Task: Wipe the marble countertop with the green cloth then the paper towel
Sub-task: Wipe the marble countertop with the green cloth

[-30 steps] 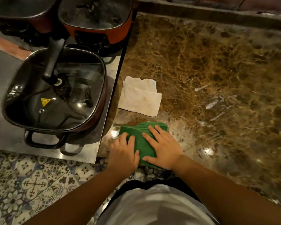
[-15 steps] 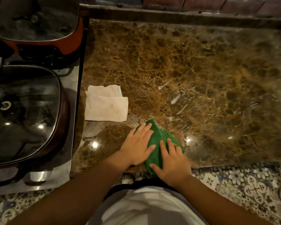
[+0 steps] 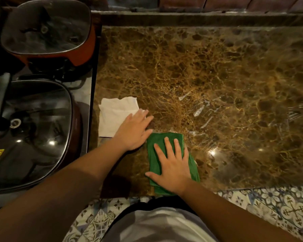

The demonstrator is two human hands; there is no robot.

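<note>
The brown marble countertop (image 3: 208,81) fills the middle and right of the view. A folded green cloth (image 3: 156,145) lies near its front edge. My right hand (image 3: 171,163) presses flat on the cloth, fingers spread. A folded white paper towel (image 3: 112,116) lies to the left, close to the stove edge. My left hand (image 3: 135,131) rests flat with fingers apart, covering the paper towel's right corner and just left of the cloth.
To the left, a stove top carries a dark square pan with a glass lid (image 3: 30,130) and an orange pot with a glass lid (image 3: 47,30) behind it. A raised ledge (image 3: 199,16) bounds the counter at the back. Patterned floor tiles (image 3: 278,210) show below.
My left hand has come off the green cloth and moved left and forward onto the paper towel's corner. My right hand now lies flat on the cloth alone. The view has shifted slightly.
</note>
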